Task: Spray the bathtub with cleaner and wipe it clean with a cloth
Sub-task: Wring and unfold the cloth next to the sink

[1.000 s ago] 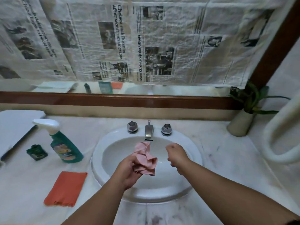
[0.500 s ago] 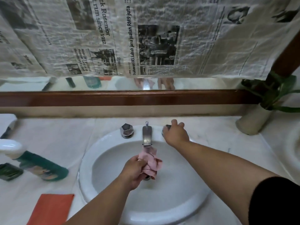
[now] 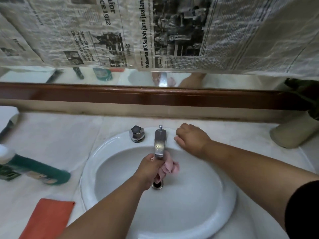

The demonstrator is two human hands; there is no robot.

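My left hand grips a bunched pink cloth inside the white basin, right under the metal spout and above the drain. My right hand is curled over the right tap knob on the basin's back rim, hiding the knob. The left tap knob stands uncovered. A green spray bottle with a white head stands on the counter to the left, blurred.
An orange cloth lies flat on the marble counter at the lower left. A beige plant pot stands at the right. A wooden-framed mirror covered with newspaper runs along the back.
My left hand carried the pink cloth forward under the spout. My right hand rose from above the basin to the right tap knob and stayed on it. The view closed in.
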